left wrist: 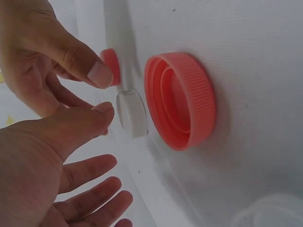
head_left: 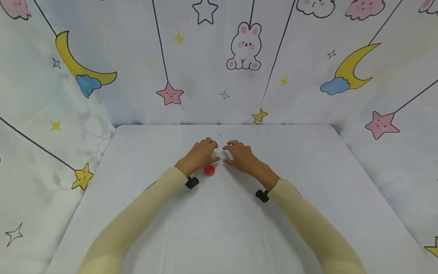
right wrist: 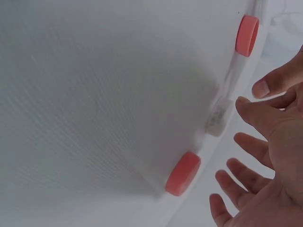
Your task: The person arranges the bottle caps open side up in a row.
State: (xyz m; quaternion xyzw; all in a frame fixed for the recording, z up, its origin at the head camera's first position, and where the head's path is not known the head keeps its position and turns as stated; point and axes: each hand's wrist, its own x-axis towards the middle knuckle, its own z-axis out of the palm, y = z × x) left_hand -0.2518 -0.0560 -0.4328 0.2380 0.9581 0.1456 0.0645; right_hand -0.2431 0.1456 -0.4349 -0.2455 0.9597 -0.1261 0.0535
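My left hand (head_left: 200, 154) reaches over the table with loosely bent fingers and nothing in its grasp. My right hand (head_left: 241, 156) faces it, thumb and fingers spread, also holding nothing. A red ribbed bottle cap (left wrist: 180, 101) lies hollow side up near my left thumb; from above, the same red cap (head_left: 209, 170) sits just below the left hand. A white cap (left wrist: 132, 113) rests on the table between the hands, with dark print on its side in the right wrist view. Another red cap (right wrist: 183, 173) lies near my right hand, hidden beneath it in the head view.
The white table (head_left: 212, 228) runs up to a cloth backdrop (head_left: 205, 57) printed with moons, stars and a rabbit. Small black wrist cameras stick out below the left cuff (head_left: 192, 182) and right cuff (head_left: 275, 186). A pale rounded shape (left wrist: 272, 213) enters the left wrist view's lower corner.
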